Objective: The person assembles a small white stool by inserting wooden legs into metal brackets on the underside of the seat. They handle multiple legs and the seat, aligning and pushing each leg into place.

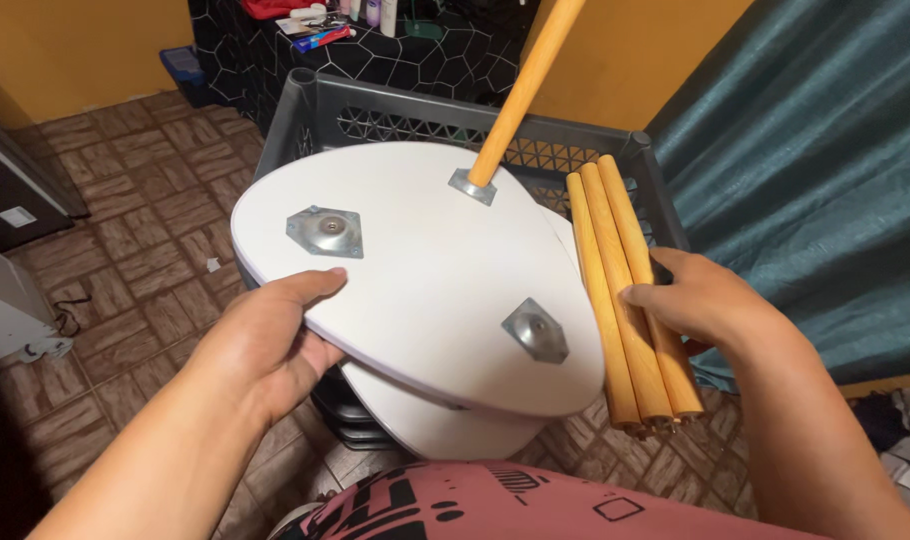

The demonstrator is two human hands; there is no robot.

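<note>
A white rounded tabletop (430,270) lies upside down on a dark plastic crate (320,105), with a second white board (440,425) under it. Three metal mounting plates are on it; one wooden leg (523,95) stands screwed into the far plate (472,185). The plates at the left (324,232) and near right (536,331) hold no leg. My left hand (270,345) grips the tabletop's near left edge. My right hand (697,300) holds a bundle of three loose wooden legs (625,300) beside the tabletop's right edge.
A teal curtain (825,170) hangs at the right. Behind the crate stands a black cabinet with a hexagon pattern (375,55) carrying bottles and small items. The floor is brown parquet tile (145,240). A dark appliance (15,190) stands at the left.
</note>
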